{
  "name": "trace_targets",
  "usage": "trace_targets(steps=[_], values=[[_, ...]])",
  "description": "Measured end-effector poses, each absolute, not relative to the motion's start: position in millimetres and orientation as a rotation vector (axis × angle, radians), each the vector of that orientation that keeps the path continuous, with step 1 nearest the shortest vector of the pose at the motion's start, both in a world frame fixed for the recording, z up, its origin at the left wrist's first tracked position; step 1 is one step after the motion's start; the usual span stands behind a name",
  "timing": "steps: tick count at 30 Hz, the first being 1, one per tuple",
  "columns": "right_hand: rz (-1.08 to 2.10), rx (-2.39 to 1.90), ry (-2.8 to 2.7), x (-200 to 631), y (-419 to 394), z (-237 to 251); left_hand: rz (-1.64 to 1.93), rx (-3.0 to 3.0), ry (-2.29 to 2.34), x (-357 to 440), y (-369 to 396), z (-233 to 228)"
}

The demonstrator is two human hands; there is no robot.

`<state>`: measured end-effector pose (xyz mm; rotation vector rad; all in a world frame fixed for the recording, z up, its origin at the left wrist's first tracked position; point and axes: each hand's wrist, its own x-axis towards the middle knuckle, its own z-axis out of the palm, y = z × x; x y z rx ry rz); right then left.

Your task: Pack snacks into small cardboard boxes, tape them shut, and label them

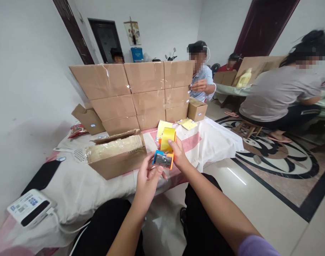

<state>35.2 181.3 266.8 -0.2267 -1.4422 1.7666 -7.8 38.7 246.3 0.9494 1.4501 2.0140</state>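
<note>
Both my hands are closed on a tape dispenser with an orange and blue frame and a dark front part. A wide roll of yellow tape sits in its far end. My left hand grips the near left side, its thumb below the dark part. Around the right side wraps my right hand, its thumb against the roll. Left of the dispenser stands a cardboard box, its top open and a pale, plastic-wrapped block showing inside. Just beyond the roll lies a yellow paper.
Stacked cardboard boxes form a wall across the cloth-covered table. At left are a white slotted spatula and a white device with a cable. A co-worker's hand touches the stack's right edge. Another person sits at right.
</note>
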Motion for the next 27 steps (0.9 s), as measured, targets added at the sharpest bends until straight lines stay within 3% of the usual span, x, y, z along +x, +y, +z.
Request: trace_targets(steps=[27], values=[[2.055,-0.253,-1.401,-12.3,183.1,255.0,2.015,0.827,1.721,-40.0,31.2,245.6]])
